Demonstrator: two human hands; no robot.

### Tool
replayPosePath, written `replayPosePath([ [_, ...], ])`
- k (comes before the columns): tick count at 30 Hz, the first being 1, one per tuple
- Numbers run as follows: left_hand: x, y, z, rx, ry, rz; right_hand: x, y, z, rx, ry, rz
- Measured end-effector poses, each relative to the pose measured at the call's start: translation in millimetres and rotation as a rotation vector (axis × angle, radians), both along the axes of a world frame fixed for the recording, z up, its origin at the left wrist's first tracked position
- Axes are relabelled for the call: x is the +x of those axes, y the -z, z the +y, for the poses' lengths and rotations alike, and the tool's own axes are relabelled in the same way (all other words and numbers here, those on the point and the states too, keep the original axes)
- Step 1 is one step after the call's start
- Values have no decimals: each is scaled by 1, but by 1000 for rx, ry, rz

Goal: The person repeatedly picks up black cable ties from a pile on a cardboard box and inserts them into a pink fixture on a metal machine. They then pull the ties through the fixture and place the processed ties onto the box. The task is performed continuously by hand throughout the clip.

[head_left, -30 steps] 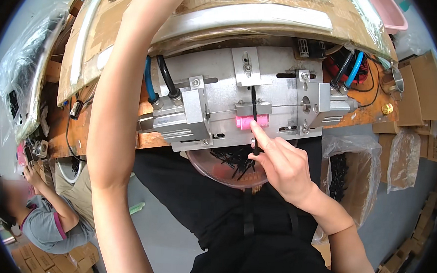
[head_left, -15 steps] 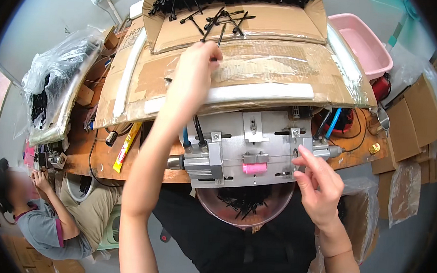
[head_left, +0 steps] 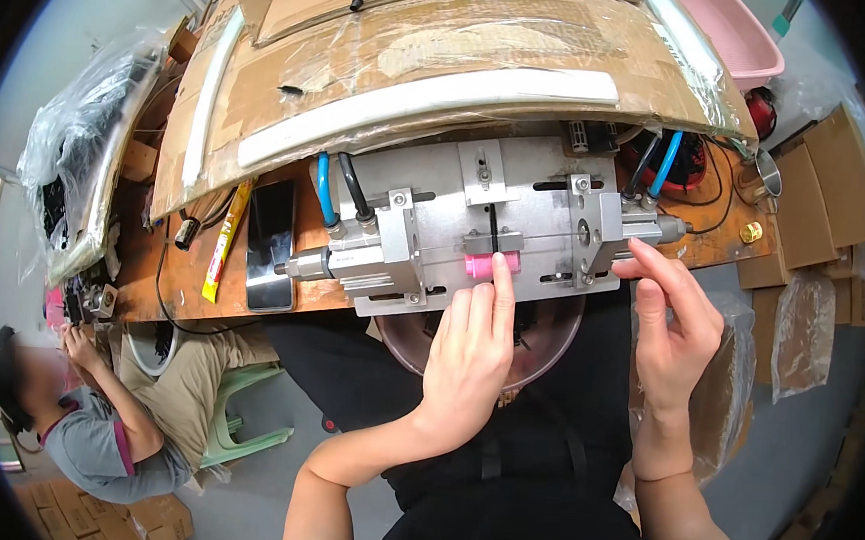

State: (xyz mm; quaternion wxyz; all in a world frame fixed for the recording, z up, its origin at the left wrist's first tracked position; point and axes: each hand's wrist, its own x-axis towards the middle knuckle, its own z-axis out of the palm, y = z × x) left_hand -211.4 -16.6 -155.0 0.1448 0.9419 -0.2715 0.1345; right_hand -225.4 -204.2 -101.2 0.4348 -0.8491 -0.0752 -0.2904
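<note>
My left hand (head_left: 467,356) reaches over the metal fixture plate (head_left: 541,202), index finger stretched out and the other fingers bent. That fingertip rests on the pink block (head_left: 479,265), at the lower end of a thin black rod (head_left: 495,224). The rod stands across a small metal holder (head_left: 477,242) at the plate's middle. Its thumb is hidden. My right hand (head_left: 681,335) hovers with thumb and fingers apart, nothing in it, beside the right clamp block (head_left: 596,231). Facing that block is the left clamp block (head_left: 389,253).
Taped cardboard (head_left: 364,88) overhangs the fixture, with black rods at its back. A pink bowl (head_left: 541,361) sits below the plate. A phone (head_left: 271,240) and yellow packet (head_left: 226,243) lie on the wooden bench. Another person (head_left: 110,438) works at left. Hoses (head_left: 326,189) join the clamps.
My left hand has come back from the cardboard to the pink block. A black rod now stands in the holder. My right hand stays beside the right clamp. The view has shifted.
</note>
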Motion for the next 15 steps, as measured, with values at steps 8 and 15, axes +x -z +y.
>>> replayPosePath([
  [8, 2, -4, 2, 9, 22, 19, -1, -2, 1, -4, 26, 75],
  [15, 10, -31, 18, -242, 74, 70, 43, -39, 6, -239, -95, -46],
])
